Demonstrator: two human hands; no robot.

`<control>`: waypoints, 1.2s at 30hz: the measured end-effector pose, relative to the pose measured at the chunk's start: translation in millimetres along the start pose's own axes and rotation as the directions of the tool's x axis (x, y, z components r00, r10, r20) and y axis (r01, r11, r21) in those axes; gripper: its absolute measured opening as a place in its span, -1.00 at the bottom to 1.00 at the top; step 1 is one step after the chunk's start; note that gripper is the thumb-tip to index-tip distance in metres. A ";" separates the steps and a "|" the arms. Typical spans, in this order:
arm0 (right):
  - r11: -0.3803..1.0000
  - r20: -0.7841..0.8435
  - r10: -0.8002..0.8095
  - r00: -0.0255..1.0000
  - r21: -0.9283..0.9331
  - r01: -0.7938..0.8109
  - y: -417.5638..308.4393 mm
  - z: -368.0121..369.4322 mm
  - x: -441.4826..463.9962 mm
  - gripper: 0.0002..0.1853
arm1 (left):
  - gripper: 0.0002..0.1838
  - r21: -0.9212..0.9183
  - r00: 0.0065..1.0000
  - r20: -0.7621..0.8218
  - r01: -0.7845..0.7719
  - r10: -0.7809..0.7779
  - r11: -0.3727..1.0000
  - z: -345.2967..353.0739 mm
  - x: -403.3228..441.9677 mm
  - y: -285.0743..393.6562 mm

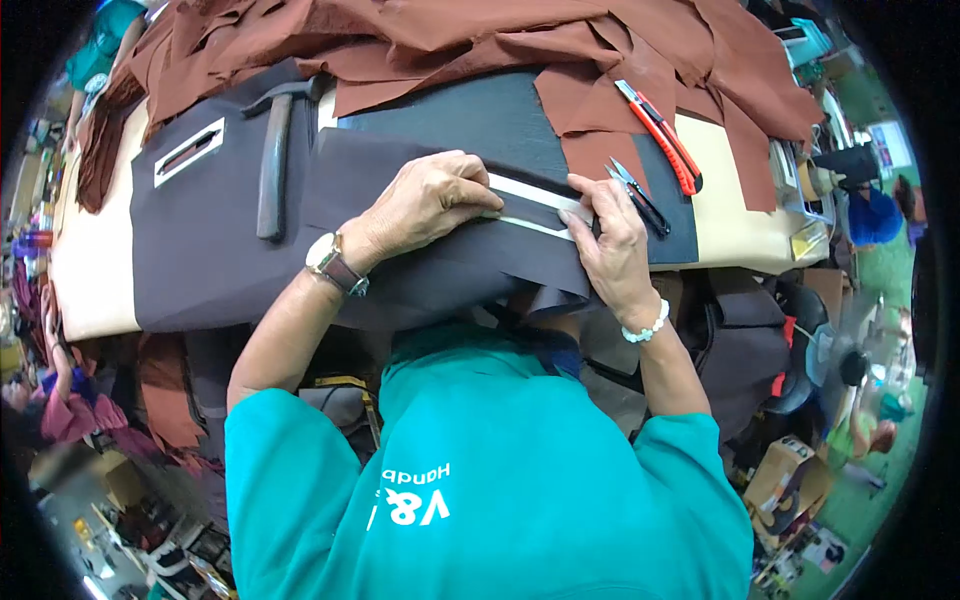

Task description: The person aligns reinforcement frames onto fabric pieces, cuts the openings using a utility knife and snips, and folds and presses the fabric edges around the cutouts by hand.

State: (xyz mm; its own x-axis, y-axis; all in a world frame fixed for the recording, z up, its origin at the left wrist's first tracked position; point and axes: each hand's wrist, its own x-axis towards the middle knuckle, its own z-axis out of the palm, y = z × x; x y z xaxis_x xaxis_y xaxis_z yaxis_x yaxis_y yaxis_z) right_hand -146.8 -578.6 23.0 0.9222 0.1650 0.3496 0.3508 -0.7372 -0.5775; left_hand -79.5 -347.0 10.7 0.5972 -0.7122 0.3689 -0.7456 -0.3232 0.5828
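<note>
A dark grey-brown fabric panel (420, 265) lies over the table edge in front of me, with a long slot framed by white strips (535, 190). My left hand (430, 200), wearing a watch, is closed in a pinch at the slot's left end, on the dark fabric there. At the right end, my right hand (612, 235), wearing a pale bead bracelet, grips the panel with its thumb on the white border and its fingers curled close by. The fingers' undersides are hidden. Thread snips (640, 200) lie just right of that hand.
A red utility knife (660, 135) lies beyond the snips. To the left, a hammer (275, 165) rests on another dark panel (190, 250), which has a white-framed slot (190, 152). Heaped brown fabric (440, 45) covers the table's back. Other people are at the far left.
</note>
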 end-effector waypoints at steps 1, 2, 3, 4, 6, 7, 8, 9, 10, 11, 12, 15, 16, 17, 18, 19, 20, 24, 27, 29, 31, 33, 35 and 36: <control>0.999 0.033 -0.005 0.999 -0.041 0.006 0.2 1.7 -0.3 -0.60 | -0.84 -0.004 1.000 0.010 0.010 -0.010 1.000 -1.1 0.4 1.1; 0.991 0.011 -0.039 0.999 -0.130 0.041 -3.2 4.3 0.3 -0.58 | -0.84 -0.005 1.000 0.008 0.006 -0.006 1.000 -1.5 0.3 2.1; 0.973 -0.006 -0.074 0.997 -0.220 0.071 -9.0 7.7 2.0 -0.56 | -0.85 -0.007 1.000 0.005 0.002 -0.002 1.000 -1.5 0.3 2.8; 0.946 -0.017 -0.111 0.994 -0.309 0.101 -13.6 12.1 4.4 -0.54 | -0.85 -0.008 1.000 0.000 -0.001 0.001 1.000 -1.4 0.6 3.1; 0.924 0.024 -0.065 0.998 -0.375 0.069 -17.7 30.3 11.1 -0.44 | -0.86 0.008 1.000 0.012 0.004 -0.004 1.000 -0.6 0.6 3.3; 0.903 0.009 -0.093 0.996 -0.420 0.088 -20.4 40.8 17.9 -0.42 | -0.86 0.018 1.000 0.017 0.008 -0.008 1.000 -0.9 0.0 3.7; 0.880 -0.004 -0.122 0.993 -0.463 0.106 -22.4 47.6 20.9 -0.40 | -0.85 0.054 0.999 0.040 0.030 -0.033 0.998 -5.0 -0.7 5.8; 0.902 0.021 -0.079 0.997 -0.424 0.081 -24.0 50.9 20.5 -0.34 | -0.85 0.093 0.996 0.063 0.051 -0.057 0.994 -12.8 -1.5 8.9; 0.900 0.018 -0.059 0.998 -0.431 0.061 -24.4 49.7 19.2 -0.32 | -0.84 0.133 0.993 0.087 0.069 -0.081 0.989 -19.9 -4.0 10.4; 0.897 0.014 -0.038 0.999 -0.441 0.040 -21.9 44.3 16.5 -0.31 | -0.83 0.132 0.988 0.078 0.123 -0.134 0.984 -26.7 -9.2 9.6; 0.892 0.011 -0.018 1.000 -0.451 0.021 -17.8 38.8 13.5 -0.30 | -0.82 0.130 0.980 0.068 0.176 -0.186 0.976 -34.6 -15.7 8.0; 0.872 0.013 0.011 1.000 -0.489 -0.003 -12.2 32.0 8.5 -0.26 | -0.80 0.112 0.970 0.013 0.239 -0.242 0.964 -43.8 -28.7 -1.1; 0.866 0.016 0.017 1.000 -0.500 -0.007 -12.8 31.9 7.9 -0.25 | -0.79 0.104 0.969 -0.009 0.245 -0.245 0.964 -42.7 -31.7 -3.8; 0.868 0.013 -0.008 1.000 -0.497 0.014 -14.1 37.0 10.4 -0.26 | -0.77 0.116 0.973 -0.032 0.230 -0.228 0.966 -41.3 -32.0 -4.9; 0.868 0.020 -0.022 1.000 -0.496 0.029 -18.2 44.7 14.3 -0.27 | -0.76 0.116 0.972 -0.036 0.233 -0.230 0.966 -40.6 -32.1 -5.2; 0.868 0.026 -0.036 0.999 -0.494 0.044 -24.3 54.2 19.7 -0.28 | -0.75 0.117 0.972 -0.041 0.236 -0.233 0.965 -40.0 -32.0 -5.0; 0.868 0.034 -0.052 0.998 -0.493 0.062 -30.9 63.4 25.6 -0.29 | -0.74 0.118 0.971 -0.048 0.240 -0.236 0.964 -39.2 -32.0 -4.7; 0.914 0.019 -0.113 0.993 -0.390 0.112 -44.4 94.7 43.7 -0.30 | -0.71 0.117 0.969 -0.089 0.240 -0.231 0.964 -36.1 -34.9 -5.2; 0.915 0.008 -0.071 0.997 -0.397 0.068 -37.1 84.1 39.6 -0.26 | -0.67 0.155 0.968 -0.116 0.237 -0.221 0.959 -37.6 -39.3 -2.3; 0.912 0.006 -0.015 1.000 -0.409 0.016 -35.1 75.8 35.5 -0.24 | -0.67 0.151 0.963 -0.149 0.245 -0.223 0.958 -39.7 -43.4 0.0; 0.913 0.003 -0.044 0.999 -0.406 0.042 -36.8 78.8 36.7 -0.24 | -0.65 0.157 0.961 -0.166 0.246 -0.220 0.957 -38.1 -45.9 -0.4; 0.905 0.021 -0.092 0.996 -0.416 0.092 -44.3 84.9 40.7 -0.26 | -0.63 0.180 0.962 -0.176 0.240 -0.209 0.954 -34.9 -48.0 -2.4; 0.930 0.087 -0.175 0.981 -0.312 0.193 -47.1 89.2 41.8 -0.28 | -0.60 0.179 0.957 -0.192 0.251 -0.216 0.951 -33.8 -47.2 1.8; 0.935 0.115 -0.221 0.968 -0.257 0.244 -47.8 91.0 42.9 -0.29 | -0.59 0.181 0.955 -0.202 0.256 -0.219 0.950 -34.3 -47.4 3.3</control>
State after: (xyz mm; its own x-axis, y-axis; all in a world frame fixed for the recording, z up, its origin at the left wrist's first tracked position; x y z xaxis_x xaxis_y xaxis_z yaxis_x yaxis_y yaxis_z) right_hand -109.2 -476.7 -1.4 0.8341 0.3985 0.3814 0.5116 -0.8173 -0.2651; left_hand -100.1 -293.0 20.0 0.7932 -0.4831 0.3707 -0.6084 -0.6020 0.5171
